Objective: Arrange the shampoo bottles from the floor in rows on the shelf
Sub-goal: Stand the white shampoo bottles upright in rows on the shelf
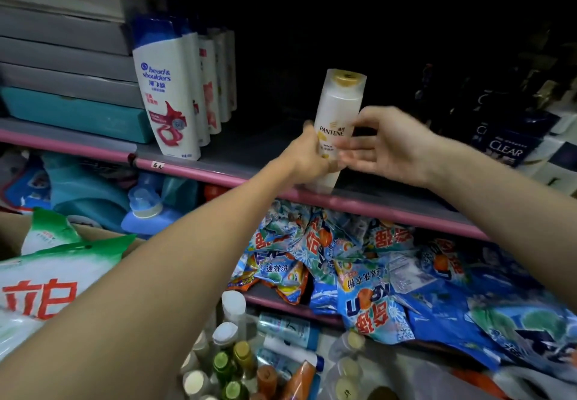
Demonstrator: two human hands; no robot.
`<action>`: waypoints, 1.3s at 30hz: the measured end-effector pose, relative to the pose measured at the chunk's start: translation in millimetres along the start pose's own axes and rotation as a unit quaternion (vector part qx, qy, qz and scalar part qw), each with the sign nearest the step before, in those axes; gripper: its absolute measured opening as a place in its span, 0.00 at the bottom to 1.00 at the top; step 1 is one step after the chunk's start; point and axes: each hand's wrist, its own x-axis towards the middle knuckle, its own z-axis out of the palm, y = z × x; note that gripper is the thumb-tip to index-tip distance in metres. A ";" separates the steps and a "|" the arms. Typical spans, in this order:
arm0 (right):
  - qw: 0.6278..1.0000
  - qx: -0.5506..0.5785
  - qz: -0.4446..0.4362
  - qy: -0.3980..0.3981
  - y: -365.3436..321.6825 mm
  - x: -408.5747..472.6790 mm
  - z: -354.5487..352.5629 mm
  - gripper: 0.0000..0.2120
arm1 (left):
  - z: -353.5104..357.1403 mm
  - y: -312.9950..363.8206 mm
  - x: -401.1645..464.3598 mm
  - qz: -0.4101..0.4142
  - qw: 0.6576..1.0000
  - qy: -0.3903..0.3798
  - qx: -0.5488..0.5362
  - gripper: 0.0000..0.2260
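Observation:
A white Pantene shampoo bottle with a gold cap stands upright at the front edge of the grey shelf. My left hand grips its lower half from the left. My right hand hovers just right of the bottle, fingers spread and slightly blurred, holding nothing. A row of white Head & Shoulders bottles runs back into the shelf on the left. Several more bottles stand together below, near the floor.
Stacked grey and teal boxes fill the shelf's left end. Dark Clear shampoo packs sit at the right. Blue detergent bags crowd the lower shelf, and white and green detergent bags lie at the lower left. The shelf's back is dark.

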 end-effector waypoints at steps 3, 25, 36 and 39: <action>0.944 -0.297 -0.119 0.077 23.0 9.1 1.7 0.19 | -4.7 -3.2 2.4 -0.003 0.999 -0.020 -0.024 0.34; 0.882 -0.353 -0.298 0.091 34.4 90.5 161.0 0.23 | -69.9 -96.3 -37.4 -0.151 0.870 0.407 0.235 0.24; 0.875 -0.319 -0.356 0.079 -15.8 83.7 168.3 0.28 | -84.8 -96.9 -36.3 -0.146 0.857 0.414 0.269 0.25; 0.865 -0.343 -0.360 0.066 -22.4 84.6 170.1 0.24 | -84.6 -97.0 -36.8 -0.146 0.860 0.411 0.267 0.25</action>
